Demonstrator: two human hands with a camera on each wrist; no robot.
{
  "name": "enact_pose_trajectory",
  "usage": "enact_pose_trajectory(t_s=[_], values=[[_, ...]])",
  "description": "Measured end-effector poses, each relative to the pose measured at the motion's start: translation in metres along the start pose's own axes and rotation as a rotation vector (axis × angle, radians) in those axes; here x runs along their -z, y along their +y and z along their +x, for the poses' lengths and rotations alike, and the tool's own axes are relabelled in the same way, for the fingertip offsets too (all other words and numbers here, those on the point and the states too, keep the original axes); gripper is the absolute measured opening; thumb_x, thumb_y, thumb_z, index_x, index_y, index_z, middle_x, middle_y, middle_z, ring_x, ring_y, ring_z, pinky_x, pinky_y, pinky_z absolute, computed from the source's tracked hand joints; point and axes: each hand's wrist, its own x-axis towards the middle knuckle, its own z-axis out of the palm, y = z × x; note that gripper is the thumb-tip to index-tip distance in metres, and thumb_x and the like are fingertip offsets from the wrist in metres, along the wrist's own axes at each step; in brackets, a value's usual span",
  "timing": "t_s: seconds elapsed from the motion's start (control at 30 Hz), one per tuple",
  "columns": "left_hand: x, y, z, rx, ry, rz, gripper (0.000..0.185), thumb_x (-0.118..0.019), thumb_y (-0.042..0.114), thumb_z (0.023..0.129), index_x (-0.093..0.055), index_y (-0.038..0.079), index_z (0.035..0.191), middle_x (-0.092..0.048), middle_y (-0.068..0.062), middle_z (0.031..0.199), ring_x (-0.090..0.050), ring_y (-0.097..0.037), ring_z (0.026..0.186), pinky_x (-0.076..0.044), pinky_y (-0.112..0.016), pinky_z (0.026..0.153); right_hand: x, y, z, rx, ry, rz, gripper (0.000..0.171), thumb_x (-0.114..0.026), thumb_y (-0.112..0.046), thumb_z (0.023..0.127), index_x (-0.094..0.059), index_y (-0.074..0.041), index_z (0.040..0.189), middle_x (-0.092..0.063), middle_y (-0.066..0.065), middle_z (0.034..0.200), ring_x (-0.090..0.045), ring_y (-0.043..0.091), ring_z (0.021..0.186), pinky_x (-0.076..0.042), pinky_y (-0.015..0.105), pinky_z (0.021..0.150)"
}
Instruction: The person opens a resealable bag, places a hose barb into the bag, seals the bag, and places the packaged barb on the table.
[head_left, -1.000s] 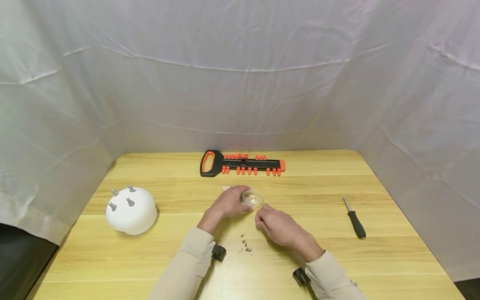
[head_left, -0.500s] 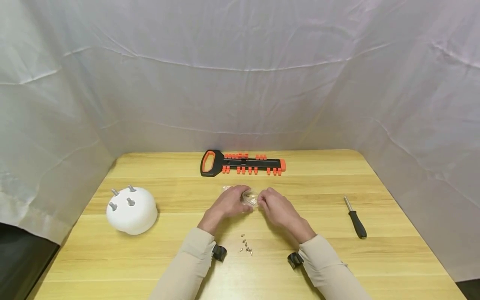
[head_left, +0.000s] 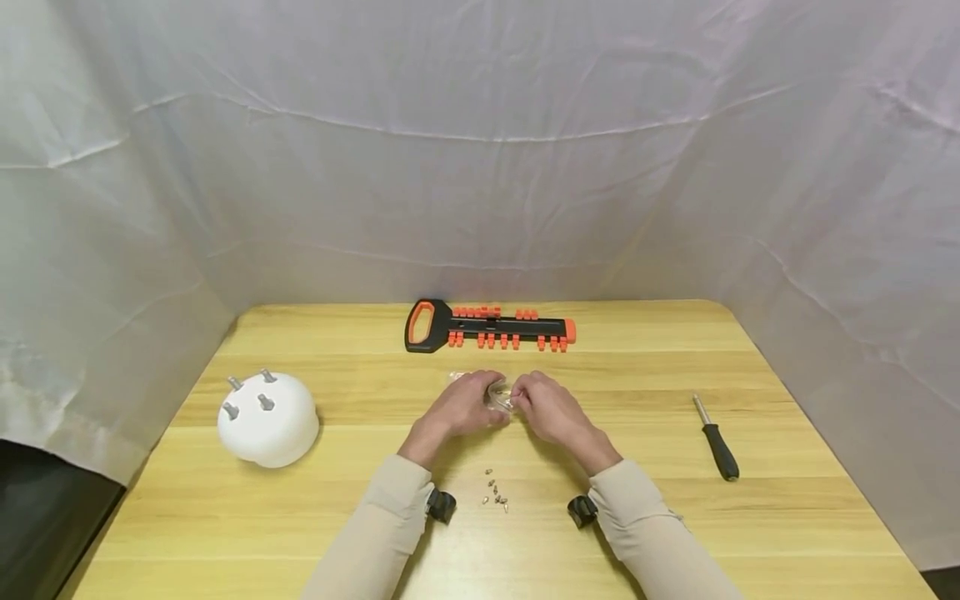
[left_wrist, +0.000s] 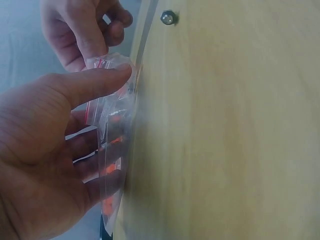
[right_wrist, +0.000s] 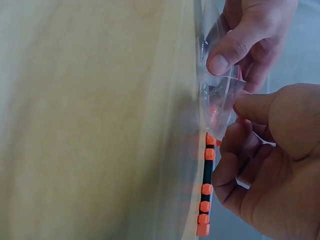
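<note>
Two hands (head_left: 457,406), one clear bag (head_left: 499,393), one screwdriver (head_left: 717,442), one bit rack (head_left: 491,327), one white dome (head_left: 267,419).

So both hands meet mid-table: left hand (head_left: 459,406) and right hand (head_left: 550,408) on either side of a small plastic bag (head_left: 499,393). Loose screws (head_left: 495,492) lie in front of them, the bit holder rack (head_left: 491,326) behind. Domed base (head_left: 267,417) sits far left, screwdriver (head_left: 717,440) far right, all on the table (head_left: 787,517).
</note>
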Motion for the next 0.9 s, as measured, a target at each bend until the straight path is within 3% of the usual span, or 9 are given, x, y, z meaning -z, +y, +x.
enact_pose_trajectory(t_s=[0.47, 0.73, 0.9], values=[[0.0, 0.001, 0.0, 0.017, -0.004, 0.005, 0.068, -0.078, 0.033, 0.08, -0.051, 0.014, 0.139, -0.058, -0.006, 0.137, -0.054, -0.026, 0.126, -0.043, -0.041, 0.108, 0.004, 0.0, -0.022, 0.002, -0.014, 0.091, 0.01, -0.066, -0.021, 0.092, -0.067, -0.018, 0.101, -0.06, -0.007, 0.089, -0.056, 0.007, 0.077, -0.05, 0.026, 0.071], [0.0, 0.002, 0.0, 0.015, 0.006, -0.002, 0.07, -0.079, 0.038, 0.079, -0.051, 0.015, 0.138, -0.058, -0.006, 0.136, -0.055, -0.026, 0.124, -0.043, -0.042, 0.107, 0.003, -0.005, -0.036, 0.048, -0.031, 0.067, 0.009, -0.065, -0.019, 0.091, -0.069, -0.018, 0.099, -0.06, -0.008, 0.09, -0.054, 0.007, 0.075, -0.049, 0.025, 0.068], [0.001, 0.002, 0.0, 0.021, 0.008, -0.016, 0.065, -0.078, 0.031, 0.08, -0.053, 0.015, 0.137, -0.059, -0.005, 0.135, -0.055, -0.026, 0.124, -0.043, -0.042, 0.107, 0.003, -0.011, -0.042, 0.104, -0.072, 0.064, 0.01, -0.064, -0.018, 0.09, -0.069, -0.017, 0.099, -0.063, -0.007, 0.092, -0.057, 0.007, 0.079, -0.052, 0.027, 0.072]])
